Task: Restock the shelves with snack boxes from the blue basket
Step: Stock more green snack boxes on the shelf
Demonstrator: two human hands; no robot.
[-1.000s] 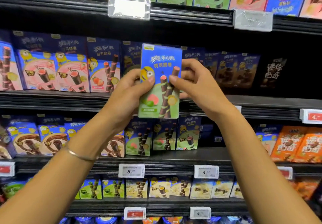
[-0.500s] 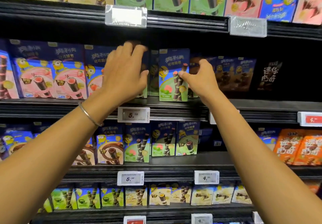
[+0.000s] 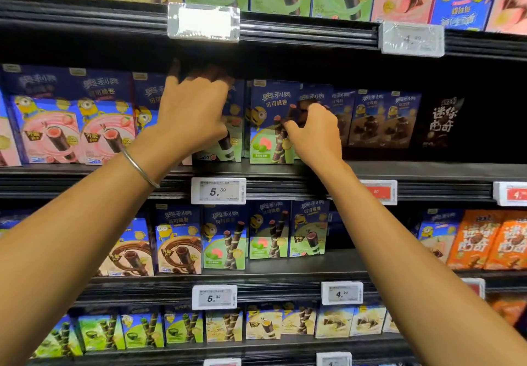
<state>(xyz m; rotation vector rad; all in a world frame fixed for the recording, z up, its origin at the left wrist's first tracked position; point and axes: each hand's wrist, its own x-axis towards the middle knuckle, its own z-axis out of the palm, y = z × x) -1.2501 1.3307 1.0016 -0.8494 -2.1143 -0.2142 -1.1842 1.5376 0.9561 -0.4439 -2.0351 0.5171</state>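
While left fingers [image 3: 212, 76] curl over one glossy rectangular box [image 3: 235, 126], right fingers [image 3: 293, 126] pinch the neighbouring carton [image 3: 269, 126].

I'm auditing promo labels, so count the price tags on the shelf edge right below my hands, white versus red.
White rectangular plastic price tag: 1
Red rectangular plastic price tags: 2
Total: 3

Blue-and-green snack box [image 3: 271, 126] with yellow cartoon figure, pink-fronted boxes [image 3: 48, 126], seemingly brown boxes [image 3: 382, 126] in shadow, black shelf [image 3: 427, 169].
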